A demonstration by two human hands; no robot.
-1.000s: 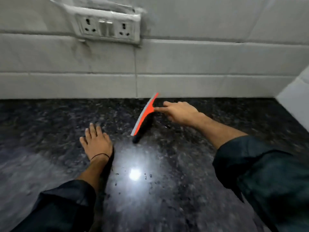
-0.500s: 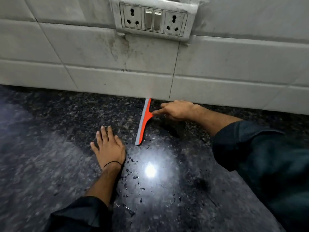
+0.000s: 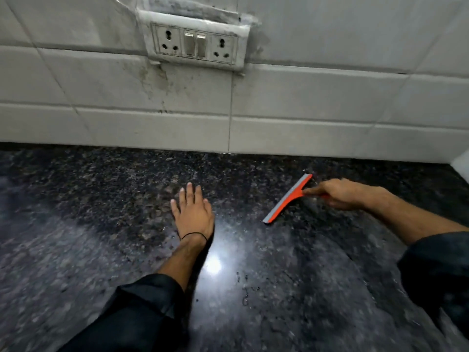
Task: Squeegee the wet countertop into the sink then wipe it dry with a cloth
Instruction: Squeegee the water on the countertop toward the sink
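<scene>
Granite surface (image 3: 96,224), dark and speckled, fills the lower part of the view and shines under a bright reflection near the middle, with a few water drops (image 3: 245,292) scattered just below that glare. Behind it rises a wall of pale tiles (image 3: 317,97), stained below a white socket panel (image 3: 196,45) that carries two outlets and two switches. Dark sleeves cover both forearms. The left hand (image 3: 193,214) lies flat on the surface, palm down, fingers stretched out and close together, a thin black band (image 3: 194,235) around its wrist. The right hand (image 3: 340,193) is closed around the handle of an orange squeegee (image 3: 288,199), the index finger stretched along it toward the blade. The squeegee sits right of the left hand, well apart from it, near the wall; its grey-edged blade rests on the surface at a slant, the far end toward the tiles and the near end toward the glare.
</scene>
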